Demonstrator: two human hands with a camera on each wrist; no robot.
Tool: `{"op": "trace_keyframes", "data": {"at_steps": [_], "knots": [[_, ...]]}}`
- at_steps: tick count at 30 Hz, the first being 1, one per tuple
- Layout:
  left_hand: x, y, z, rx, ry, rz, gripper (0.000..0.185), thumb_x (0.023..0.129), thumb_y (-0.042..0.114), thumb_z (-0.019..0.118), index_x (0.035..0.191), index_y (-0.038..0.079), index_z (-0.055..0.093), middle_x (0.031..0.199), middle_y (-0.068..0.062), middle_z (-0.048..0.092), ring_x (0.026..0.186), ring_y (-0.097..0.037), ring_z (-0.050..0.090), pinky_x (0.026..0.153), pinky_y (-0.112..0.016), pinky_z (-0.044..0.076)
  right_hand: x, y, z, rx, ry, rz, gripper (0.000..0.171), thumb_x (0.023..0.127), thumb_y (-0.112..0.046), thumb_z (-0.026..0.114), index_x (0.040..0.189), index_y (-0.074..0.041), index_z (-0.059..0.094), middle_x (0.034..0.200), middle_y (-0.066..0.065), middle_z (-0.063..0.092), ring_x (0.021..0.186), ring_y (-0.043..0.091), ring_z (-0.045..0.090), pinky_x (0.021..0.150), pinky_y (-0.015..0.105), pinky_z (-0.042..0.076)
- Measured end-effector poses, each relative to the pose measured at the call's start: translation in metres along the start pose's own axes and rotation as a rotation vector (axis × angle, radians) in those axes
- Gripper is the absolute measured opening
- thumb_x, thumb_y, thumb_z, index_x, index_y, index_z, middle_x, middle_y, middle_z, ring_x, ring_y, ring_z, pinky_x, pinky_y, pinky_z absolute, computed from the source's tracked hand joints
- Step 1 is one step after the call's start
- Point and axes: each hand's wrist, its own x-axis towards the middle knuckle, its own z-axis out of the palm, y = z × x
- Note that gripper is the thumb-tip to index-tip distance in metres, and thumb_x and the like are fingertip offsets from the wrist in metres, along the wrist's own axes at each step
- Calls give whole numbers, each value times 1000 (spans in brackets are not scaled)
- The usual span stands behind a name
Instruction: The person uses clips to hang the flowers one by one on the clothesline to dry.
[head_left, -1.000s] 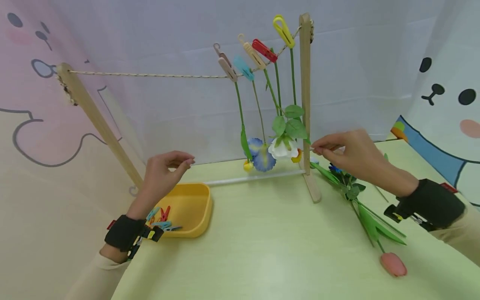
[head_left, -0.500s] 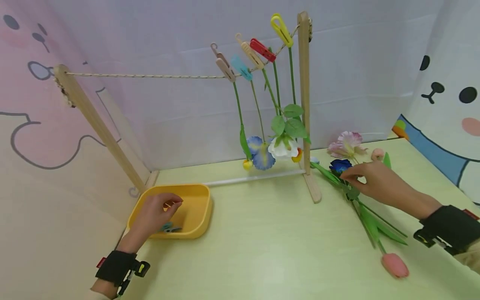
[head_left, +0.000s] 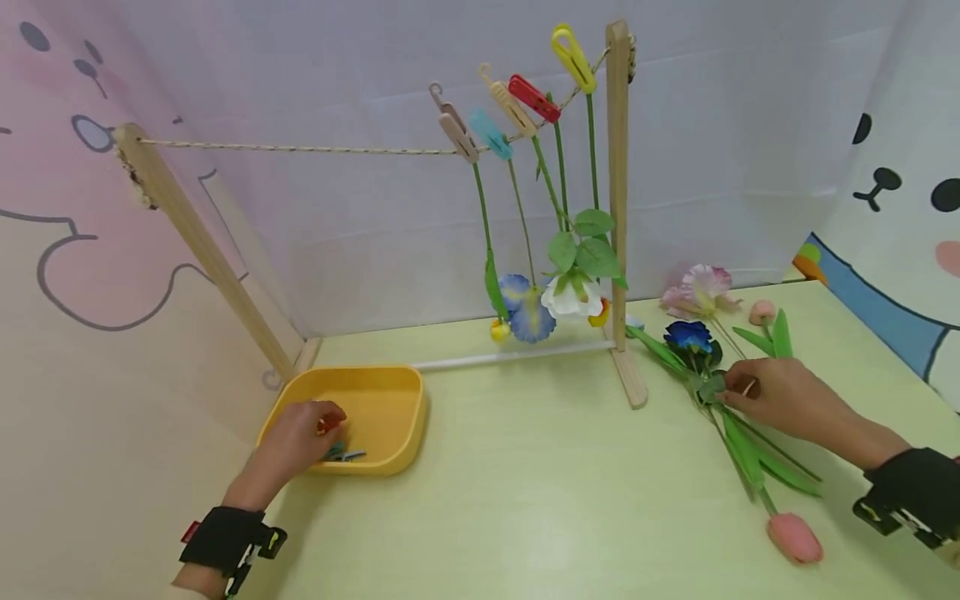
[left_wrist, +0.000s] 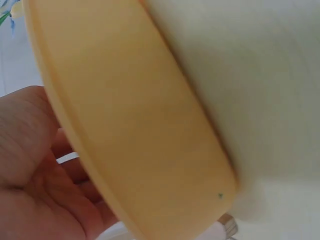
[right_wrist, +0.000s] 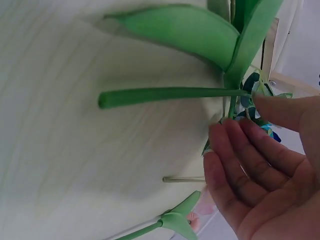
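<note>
Both hands have dropped from the line: the left hand [head_left: 296,437], at eight o'clock, pinches a red peg [head_left: 327,425] inside the yellow tray [head_left: 408,433]; the right hand [head_left: 787,400], at three o'clock, closes its fingers on the blue flower's stem [head_left: 712,392] lying on the bench [head_left: 540,500].

The head view looks forward and down over the bench [head_left: 540,517]. The left wrist view presses close against the yellow tray [left_wrist: 135,125], the right against flower stems [right_wrist: 170,94]; the head view shows both.

A staged tabletop booth: cartoon-printed fabric walls [head_left: 90,275] enclose a pale green table [head_left: 540,500] with a toy clothesline [head_left: 300,150].
</note>
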Motion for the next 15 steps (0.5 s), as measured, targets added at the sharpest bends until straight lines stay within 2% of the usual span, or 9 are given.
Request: {"op": "trace_keyframes", "data": {"at_steps": [5, 11, 15], "knots": [[1, 1, -4, 10, -23, 1, 18, 80, 2, 84, 94, -3, 74, 82, -7, 68, 70, -19, 61, 65, -34, 56, -2, -1, 5, -4, -33, 3, 15, 87, -24, 82, 84, -12, 73, 75, -8, 68, 64, 6, 60, 55, 27, 50], [1, 1, -4, 36, -59, -48, 36, 73, 6, 92, 101, -5, 72, 83, -8, 63, 73, -21, 55, 66, -35, 51, -4, 0, 7, 3, -9, -1, 11, 87, -15, 81, 79, -12, 72, 68, -10, 64, 57, 3, 52, 52, 25, 45], [2, -1, -3, 20, -88, -48, 36, 73, 7, 92, 100, -3, 71, 80, -4, 60, 73, -20, 51, 65, -33, 47, -4, -1, 4, -10, 19, -11, 8, 87, -7, 75, 80, -11, 72, 69, -9, 63, 56, 4, 49, 52, 26, 42]]}}
